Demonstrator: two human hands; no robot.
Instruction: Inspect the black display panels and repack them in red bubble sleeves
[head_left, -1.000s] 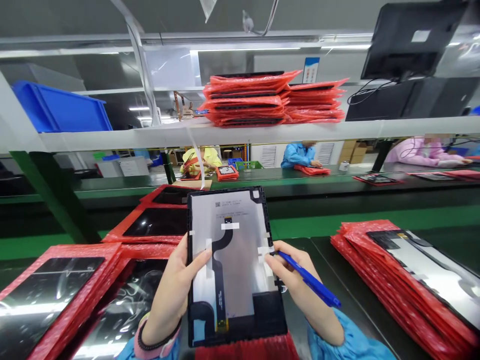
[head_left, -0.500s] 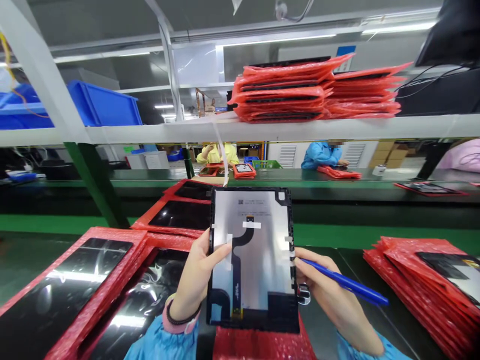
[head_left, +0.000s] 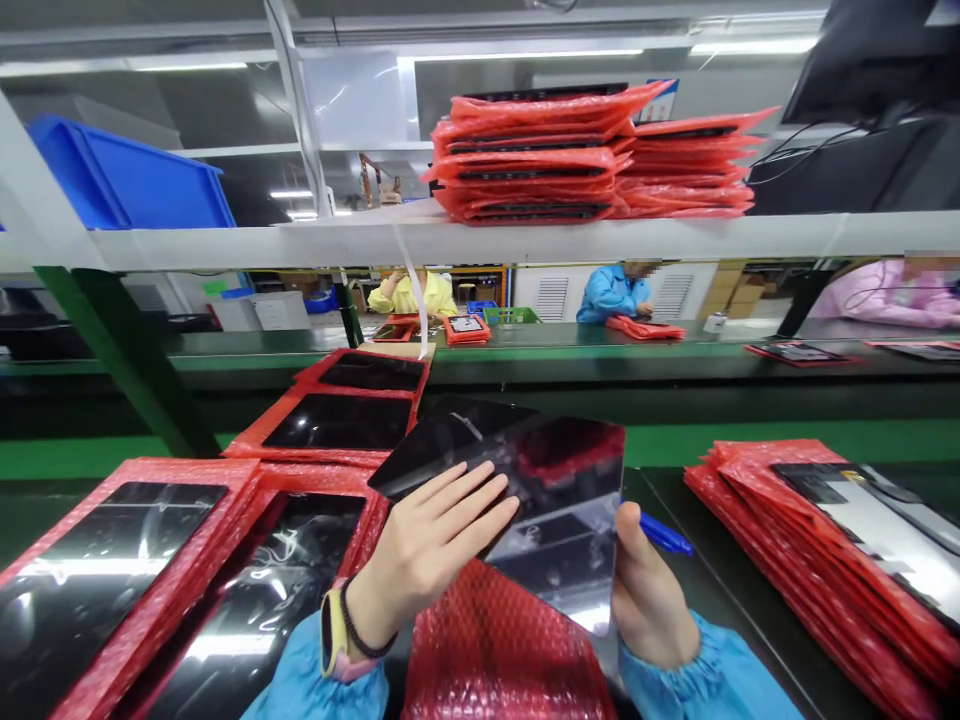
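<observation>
A tablet display panel [head_left: 551, 500] is held tilted in front of me, its glossy black glass facing up. My left hand [head_left: 442, 530] lies across its left part with the fingers stretched over the glass; the thumb is hidden, apparently underneath. At the panel's right edge my right hand [head_left: 649, 590] grips with the thumb in view and its other fingers mostly hidden. A blue pen [head_left: 666, 535] sticks out behind that thumb. Beneath the panel lies a red bubble-wrap bag [head_left: 499, 655].
Red bags with black panels [head_left: 127, 550] lie at left, others [head_left: 337, 420] behind them. A bag stack [head_left: 832, 560] with a panel back-up stands at right. The shelf carries red packages [head_left: 532, 160] and a blue bin [head_left: 135, 180]. Co-workers sit across the bench.
The panel has been turned from its silver back to its black glass and tilted. My left fingers now show on top of the glass. The view has shifted slightly right.
</observation>
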